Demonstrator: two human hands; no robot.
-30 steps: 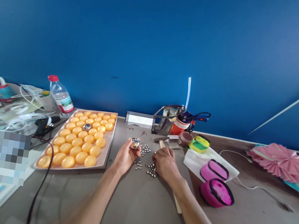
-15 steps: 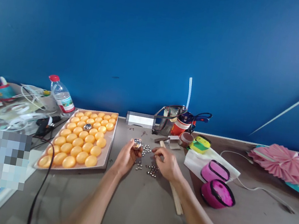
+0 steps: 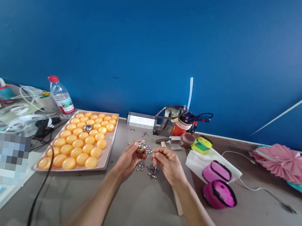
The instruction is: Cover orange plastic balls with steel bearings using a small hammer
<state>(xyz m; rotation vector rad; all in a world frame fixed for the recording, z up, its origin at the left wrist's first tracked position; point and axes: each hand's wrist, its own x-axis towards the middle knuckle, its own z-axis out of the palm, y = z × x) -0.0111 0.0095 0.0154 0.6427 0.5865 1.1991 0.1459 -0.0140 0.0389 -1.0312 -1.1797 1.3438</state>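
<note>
My left hand (image 3: pixel 128 159) is closed round a small ball (image 3: pixel 141 147) whose surface is studded with shiny silver beads. Just to its right, my right hand (image 3: pixel 169 165) has thumb and forefinger pinched together; whatever sits between the tips is too small to make out. Loose silver beads (image 3: pixel 153 172) lie on the table below and between the hands, in several small clusters. At the left stands a white tray (image 3: pixel 109 146) with rows of orange balls (image 3: pixel 78 143). Among them rests one silver-beaded ball (image 3: pixel 88 128).
A water bottle (image 3: pixel 61 97) leans behind the tray, near tangled white cables. A black cord (image 3: pixel 47 176) crosses the tray's left corner. Pale wooden sticks (image 3: pixel 178 203) lie under my right forearm. Pink pouches (image 3: pixel 220 195), a green-yellow pouch (image 3: pixel 202 144) and a pink paper fan (image 3: pixel 287 166) sit right.
My left hand has turned the beaded ball slightly and shifted a little right. The fingers of my right hand have changed from curled down to a raised pinch near the ball.
</note>
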